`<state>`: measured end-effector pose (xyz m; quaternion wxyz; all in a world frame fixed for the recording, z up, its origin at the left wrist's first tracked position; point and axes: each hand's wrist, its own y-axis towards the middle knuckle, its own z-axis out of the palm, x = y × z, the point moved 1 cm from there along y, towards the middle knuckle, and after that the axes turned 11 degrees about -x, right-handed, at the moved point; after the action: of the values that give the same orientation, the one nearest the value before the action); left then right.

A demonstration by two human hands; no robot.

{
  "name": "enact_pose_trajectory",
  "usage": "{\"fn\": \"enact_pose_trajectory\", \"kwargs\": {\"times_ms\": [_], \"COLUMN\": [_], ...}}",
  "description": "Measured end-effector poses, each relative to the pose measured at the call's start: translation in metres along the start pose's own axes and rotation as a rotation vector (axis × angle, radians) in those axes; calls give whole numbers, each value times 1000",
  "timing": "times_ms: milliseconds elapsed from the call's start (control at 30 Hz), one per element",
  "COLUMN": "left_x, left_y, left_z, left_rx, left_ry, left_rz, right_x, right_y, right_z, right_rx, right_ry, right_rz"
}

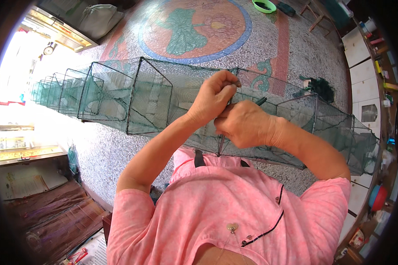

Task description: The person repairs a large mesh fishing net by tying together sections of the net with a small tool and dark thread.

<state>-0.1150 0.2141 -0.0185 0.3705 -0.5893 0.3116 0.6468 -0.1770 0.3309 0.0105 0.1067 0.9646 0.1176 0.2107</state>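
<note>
A long folding net trap (150,97) of green mesh on dark square frames stretches across in front of me. My left hand (214,96) is closed in a pinch at the top edge of one frame, with thin cord or mesh at its fingertips. Just below and to the right, my right hand (245,123) is curled in a fist against the same frame. A slim dark green tool (261,101) sticks out above its knuckles; the rest of it is hidden by the fingers.
The speckled floor carries a round flower pattern (194,28). Dark green netting (318,88) lies in a heap beyond the trap. A green basin (264,6) and a wooden stool (316,17) stand at the far right. White cabinets (362,66) line the right side.
</note>
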Motion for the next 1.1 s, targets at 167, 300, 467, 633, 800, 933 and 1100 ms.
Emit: {"fn": "enact_pose_trajectory", "kwargs": {"times_ms": [167, 300, 467, 633, 800, 933, 1100], "left_x": [-7, -8, 7, 3, 6, 13, 13], "left_y": [2, 9, 15, 13, 3, 1, -2], "left_z": [-9, -16, -18, -11, -2, 1, 5], "left_rx": [110, 89, 36, -89, -238, -301, -338], "left_ry": [111, 270, 359, 512, 463, 427, 360], "left_rz": [-11, 84, 232, 423, 377, 345, 239], "right_x": [-5, -7, -28, -82, -124, -133, -132], "right_y": [2, 6, 5, 5, -2, 3, 16], "right_z": [1, -8, -66, -96, -80, -65, -48], "right_rx": [-57, -335, -697, -638, -344, -251, -248], "right_ry": [-6, 297, 819, 152, 53, 218, 567], "right_rz": [-45, 17, 378, 470, 446, 407, 600]}}
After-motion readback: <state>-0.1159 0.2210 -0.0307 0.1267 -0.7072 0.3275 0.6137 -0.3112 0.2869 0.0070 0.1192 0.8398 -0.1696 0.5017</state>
